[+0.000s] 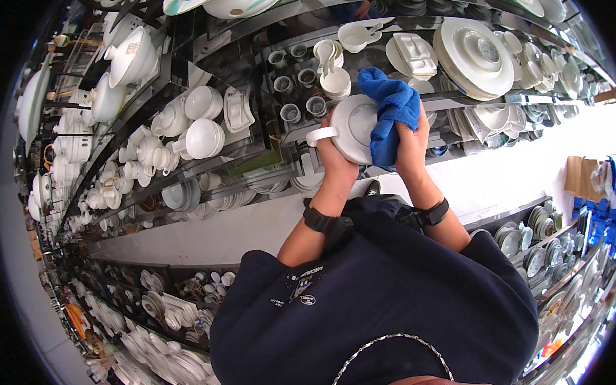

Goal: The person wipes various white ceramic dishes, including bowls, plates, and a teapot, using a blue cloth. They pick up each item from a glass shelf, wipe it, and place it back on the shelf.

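A round white ceramic piece with a loop handle [354,127] is held up in front of the shelves, its base ring facing the camera. My left hand [335,153] grips it at the handle side, with fingers behind it. A crumpled blue cloth [390,113] is in my right hand [413,138], pressed against the right side of the ceramic piece and covering part of its base. Most fingers of my right hand are hidden by the cloth.
Small glass cups [283,84] stand on the dark shelf beyond my hands, beside white bowls [335,82] and spoons. Stacked white plates [473,57] are to the right. White teapots and cups [149,149] fill the left. More crockery shelves [174,309] run behind me.
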The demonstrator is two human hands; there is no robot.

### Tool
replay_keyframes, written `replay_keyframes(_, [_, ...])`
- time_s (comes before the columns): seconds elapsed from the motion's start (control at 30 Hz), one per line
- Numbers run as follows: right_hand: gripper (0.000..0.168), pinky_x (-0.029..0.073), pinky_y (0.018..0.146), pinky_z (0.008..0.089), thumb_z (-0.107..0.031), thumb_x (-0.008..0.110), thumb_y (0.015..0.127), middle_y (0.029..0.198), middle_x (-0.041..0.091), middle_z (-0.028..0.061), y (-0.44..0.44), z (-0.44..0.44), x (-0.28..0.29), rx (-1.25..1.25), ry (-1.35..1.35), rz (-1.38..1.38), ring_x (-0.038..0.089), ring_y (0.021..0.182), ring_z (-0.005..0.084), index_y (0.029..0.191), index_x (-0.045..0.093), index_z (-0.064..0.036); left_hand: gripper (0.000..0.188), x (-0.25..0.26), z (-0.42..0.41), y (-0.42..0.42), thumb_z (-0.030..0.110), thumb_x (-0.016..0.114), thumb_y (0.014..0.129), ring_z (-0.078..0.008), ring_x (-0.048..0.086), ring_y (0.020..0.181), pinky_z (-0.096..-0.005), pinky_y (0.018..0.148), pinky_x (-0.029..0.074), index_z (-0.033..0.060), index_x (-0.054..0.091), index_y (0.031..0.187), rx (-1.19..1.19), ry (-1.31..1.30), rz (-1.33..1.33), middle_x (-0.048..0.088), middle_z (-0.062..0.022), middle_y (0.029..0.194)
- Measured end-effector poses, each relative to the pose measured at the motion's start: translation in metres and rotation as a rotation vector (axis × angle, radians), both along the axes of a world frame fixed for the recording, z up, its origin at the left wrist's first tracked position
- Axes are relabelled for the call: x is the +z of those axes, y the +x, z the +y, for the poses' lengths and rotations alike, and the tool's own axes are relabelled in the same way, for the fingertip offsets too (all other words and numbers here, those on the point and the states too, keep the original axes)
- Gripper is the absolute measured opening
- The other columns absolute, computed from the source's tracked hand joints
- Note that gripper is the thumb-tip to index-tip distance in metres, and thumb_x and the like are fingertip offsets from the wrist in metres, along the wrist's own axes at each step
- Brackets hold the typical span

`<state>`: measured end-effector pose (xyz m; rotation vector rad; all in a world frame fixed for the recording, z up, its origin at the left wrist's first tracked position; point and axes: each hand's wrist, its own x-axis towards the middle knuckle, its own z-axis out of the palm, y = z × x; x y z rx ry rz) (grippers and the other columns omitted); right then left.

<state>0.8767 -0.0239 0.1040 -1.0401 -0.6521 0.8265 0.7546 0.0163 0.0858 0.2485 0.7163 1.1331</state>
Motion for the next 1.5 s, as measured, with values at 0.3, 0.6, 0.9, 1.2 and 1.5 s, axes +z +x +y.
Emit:
replay_keyframes(0.3, [0.031,0.049,0.095,0.0293,-0.004,0.067,0.092,0.115,0.068,0.0047,0.003,0.001,0.01,-0.045,-0.023,-0.044,0.063,0.105,0.0132,0.123,0.063,-0.003,0.054,-0.009,-0.001,-0.007,0.044,0.037,0.104,-0.0303,0.059,0.127,-0.0451,0.11,0.045,0.0056,0.056,0.136,0.016,-0.066,-0.026,0.062,-0.013,0.137])
replay_keyframes(0.6, [0.031,0.055,0.091,0.0313,-0.003,0.062,0.099,0.117,0.068,0.009,0.072,-0.004,0.022,-0.302,0.106,0.106,0.066,0.103,0.0173,0.13,0.061,-0.004,0.042,-0.031,0.001,-0.012,0.035,0.041,0.105,-0.0251,0.065,0.117,-0.0411,0.104,0.052,0.0071,0.06,0.129,0.116,-0.005,-0.055,0.067,-0.0101,0.126])
replay_keyframes(0.9, [0.048,0.054,0.099,0.0391,-0.031,0.06,0.101,0.126,0.065,0.0134,0.128,-0.042,-0.034,-0.116,-0.243,0.269,0.066,0.111,0.0261,0.138,0.055,-0.002,0.042,-0.025,0.002,-0.005,0.036,0.04,0.105,-0.0251,0.065,0.118,-0.0409,0.103,0.052,0.0075,0.06,0.13,0.132,-0.019,-0.034,0.067,-0.0089,0.126])
replay_keyframes(1.2, [0.05,0.049,0.108,0.0411,-0.032,0.054,0.102,0.133,0.063,0.0154,0.075,-0.044,-0.066,0.24,-0.294,0.707,0.062,0.121,0.0282,0.142,0.051,-0.001,0.051,-0.04,-0.006,0.032,0.042,0.036,0.104,-0.0245,0.056,0.131,-0.0415,0.113,0.043,0.01,0.054,0.139,0.146,-0.083,-0.088,0.06,-0.0072,0.14])
replay_keyframes(1.5, [0.037,0.056,0.091,0.0354,-0.028,0.06,0.1,0.113,0.069,0.0089,0.093,-0.013,-0.073,0.209,-0.424,0.483,0.067,0.101,0.0204,0.128,0.06,-0.004,0.055,-0.087,0.006,0.052,0.052,0.035,0.107,-0.0224,0.052,0.134,-0.0403,0.115,0.04,0.0127,0.053,0.142,0.237,-0.115,-0.112,0.057,-0.004,0.144])
